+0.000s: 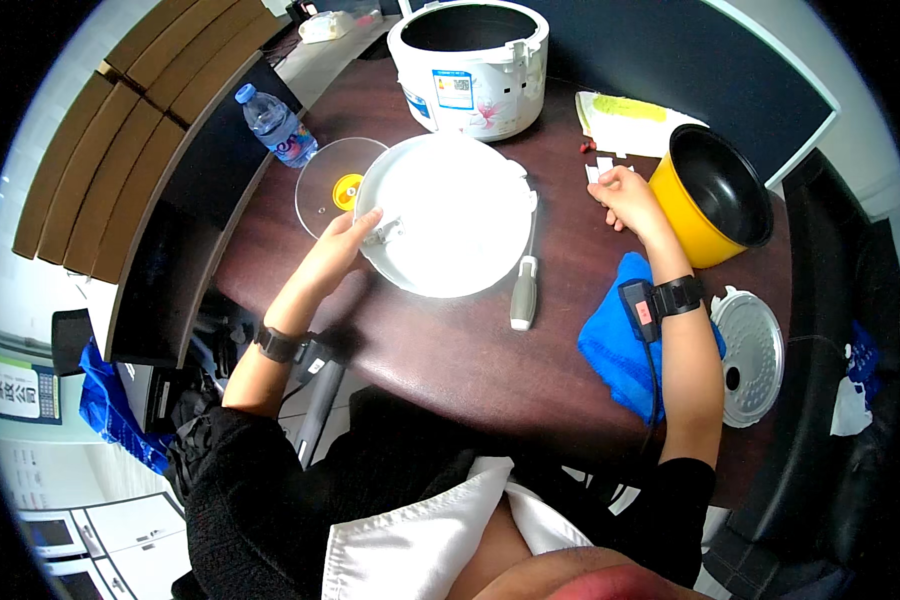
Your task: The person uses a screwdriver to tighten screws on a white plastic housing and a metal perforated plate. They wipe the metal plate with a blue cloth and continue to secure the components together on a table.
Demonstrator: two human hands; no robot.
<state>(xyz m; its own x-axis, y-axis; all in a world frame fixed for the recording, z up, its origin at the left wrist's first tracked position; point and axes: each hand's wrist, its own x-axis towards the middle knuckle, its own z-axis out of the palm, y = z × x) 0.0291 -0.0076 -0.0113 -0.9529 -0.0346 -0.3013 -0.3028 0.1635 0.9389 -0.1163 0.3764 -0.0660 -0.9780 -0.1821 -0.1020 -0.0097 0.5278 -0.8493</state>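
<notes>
My left hand grips the left edge of a round white rice cooker lid, thumb on top and fingers hidden beneath. To the right, my right hand is closed in a pinch over small white pieces on the table. Whatever lies between its fingertips is too small to make out. A screwdriver with a grey handle lies beside the lid, its shaft pointing away from me. Partly under the lid's left side rests a clear round disc with a yellow centre.
At the back stands the white rice cooker body. A yellow inner pot leans on its side at the right, near a blue cloth and a grey perforated inner lid. A water bottle and patterned cloth edge the table.
</notes>
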